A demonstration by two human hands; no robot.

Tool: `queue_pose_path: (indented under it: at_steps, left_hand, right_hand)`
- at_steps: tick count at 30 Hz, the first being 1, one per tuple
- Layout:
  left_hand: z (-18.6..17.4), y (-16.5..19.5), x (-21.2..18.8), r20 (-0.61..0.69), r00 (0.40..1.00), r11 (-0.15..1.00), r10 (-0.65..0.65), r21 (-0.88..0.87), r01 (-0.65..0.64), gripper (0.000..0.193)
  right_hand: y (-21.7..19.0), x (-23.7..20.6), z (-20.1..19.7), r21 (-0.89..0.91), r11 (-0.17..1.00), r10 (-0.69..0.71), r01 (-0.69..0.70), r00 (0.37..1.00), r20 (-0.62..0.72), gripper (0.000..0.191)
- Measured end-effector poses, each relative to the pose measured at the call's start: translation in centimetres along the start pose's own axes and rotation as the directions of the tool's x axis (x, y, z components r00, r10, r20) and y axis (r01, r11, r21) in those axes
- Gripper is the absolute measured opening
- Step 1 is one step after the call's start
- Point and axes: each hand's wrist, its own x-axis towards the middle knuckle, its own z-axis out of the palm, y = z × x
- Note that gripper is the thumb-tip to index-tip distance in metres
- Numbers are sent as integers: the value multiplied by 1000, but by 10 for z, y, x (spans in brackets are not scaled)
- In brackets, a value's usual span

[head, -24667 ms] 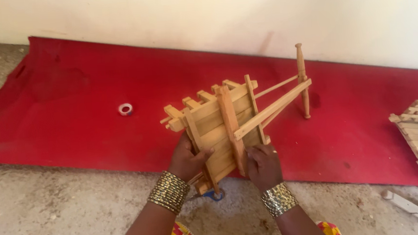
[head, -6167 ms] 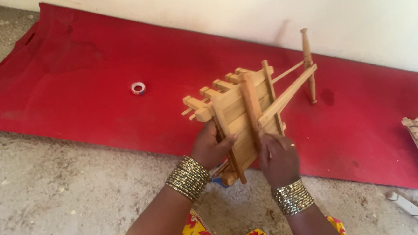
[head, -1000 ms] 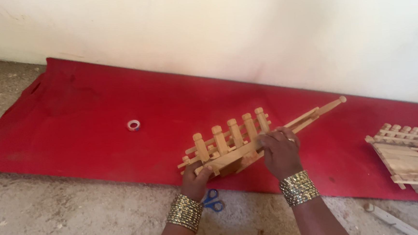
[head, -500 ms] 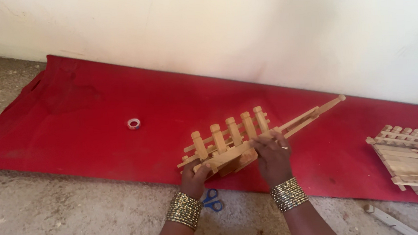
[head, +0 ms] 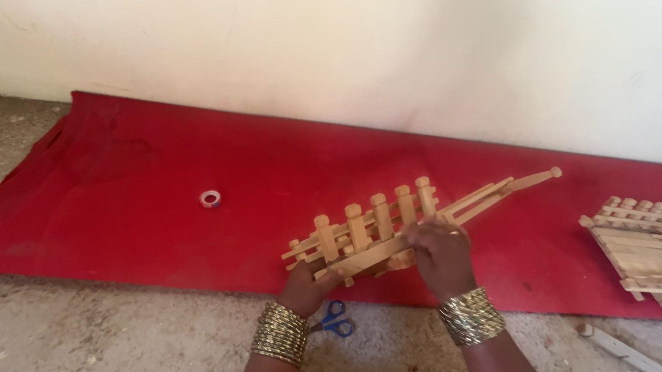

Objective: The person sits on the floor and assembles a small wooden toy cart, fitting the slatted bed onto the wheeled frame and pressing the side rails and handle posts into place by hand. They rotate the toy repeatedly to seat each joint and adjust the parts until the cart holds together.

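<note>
Pale bare-wood cart frame [head: 380, 233]; matt red cloth [head: 132, 190]; rough gritty floor [head: 88, 354]; shiny metal bangles [head: 280, 333].

I see a pale plastered wall [head: 384, 45] across the top. Below it a red cloth [head: 140, 190] lies spread over rough grey concrete floor [head: 88, 339]. Soft daylight falls evenly, with faint shadows along the wall's base.

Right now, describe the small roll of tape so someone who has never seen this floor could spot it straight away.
Start at the red cloth spread along the white wall. On its left half, up and left of the wooden cart model held in both hands, lies the roll of tape. It is the only small ring there, pale with a red rim, lying alone and touching nothing.
</note>
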Motion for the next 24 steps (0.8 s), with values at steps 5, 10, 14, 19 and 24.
queue_pose_path:
  at_steps: [5,10,14,19,24]
  left_hand:
    - [-4,4,-2,109,993,992,-40,-112,52,49]
    - [2,-2,1,118,993,945,-11,-324,49,52]
    - [5,-9,4,131,991,931,-26,-359,72,47]
    - [2,-13,3,114,993,954,-1,-299,35,46]
    - [4,-10,3,150,989,948,5,-314,43,44]
  right_hand:
    - [9,1,-17,-95,988,-121,123,992,29,28]
    - [4,9,-31,-244,967,69,-71,997,-14,21]
    - [-21,10,-25,218,973,46,-70,992,116,16]
    - [-41,15,-30,99,994,22,-42,981,195,16]
    - [-68,15,-33,204,976,-131,72,947,292,16]
